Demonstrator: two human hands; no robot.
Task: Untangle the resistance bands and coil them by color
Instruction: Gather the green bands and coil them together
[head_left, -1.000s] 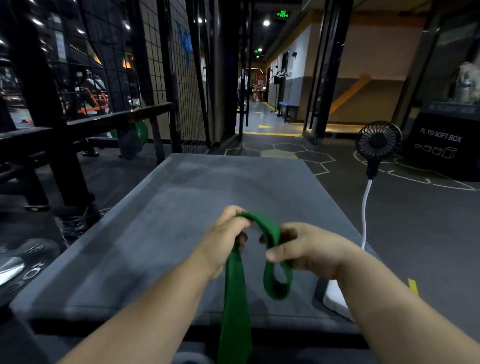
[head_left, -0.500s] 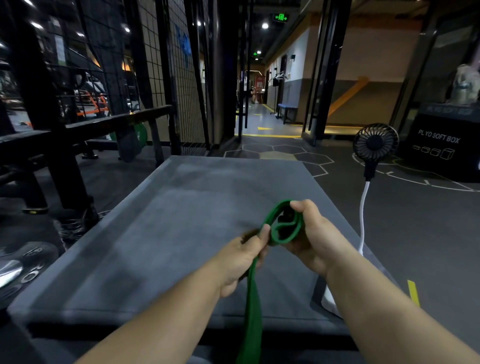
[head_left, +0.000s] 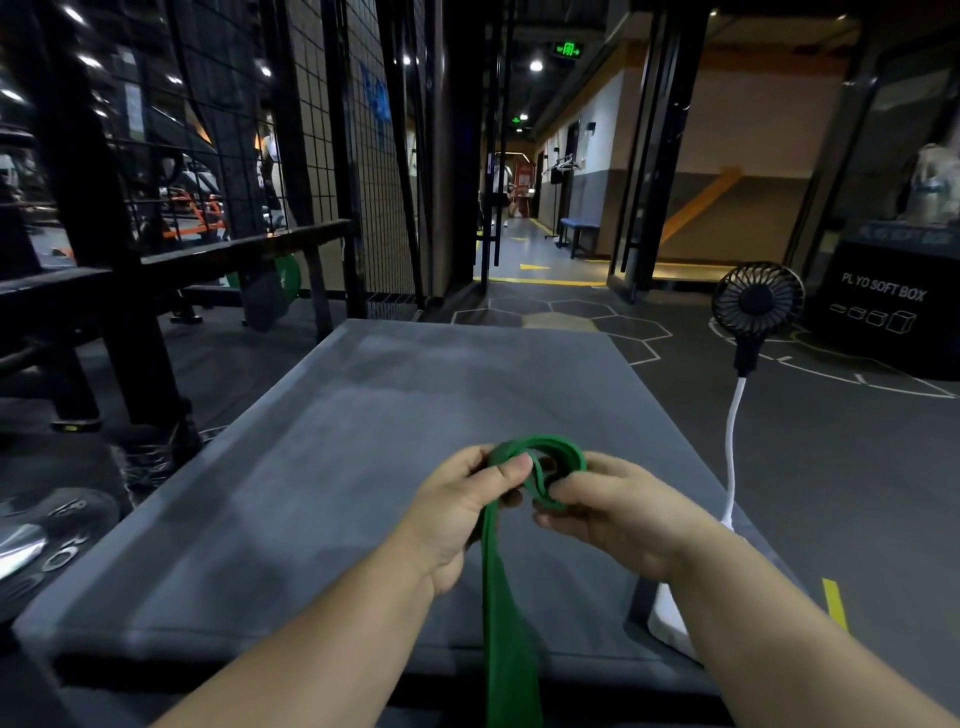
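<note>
Left hand (head_left: 462, 506) pinches the green band (head_left: 506, 613) under its thumb at the coil's left edge; the small coil sits between both hands, above the grey mat (head_left: 337, 441); the loose length runs from the coil straight toward the person, likely feeding the next turn; right hand (head_left: 618, 512) curls round the coil's right side, equally near; black box (head_left: 883, 332), far right, reads "PL YO SOFT BOX".
</note>
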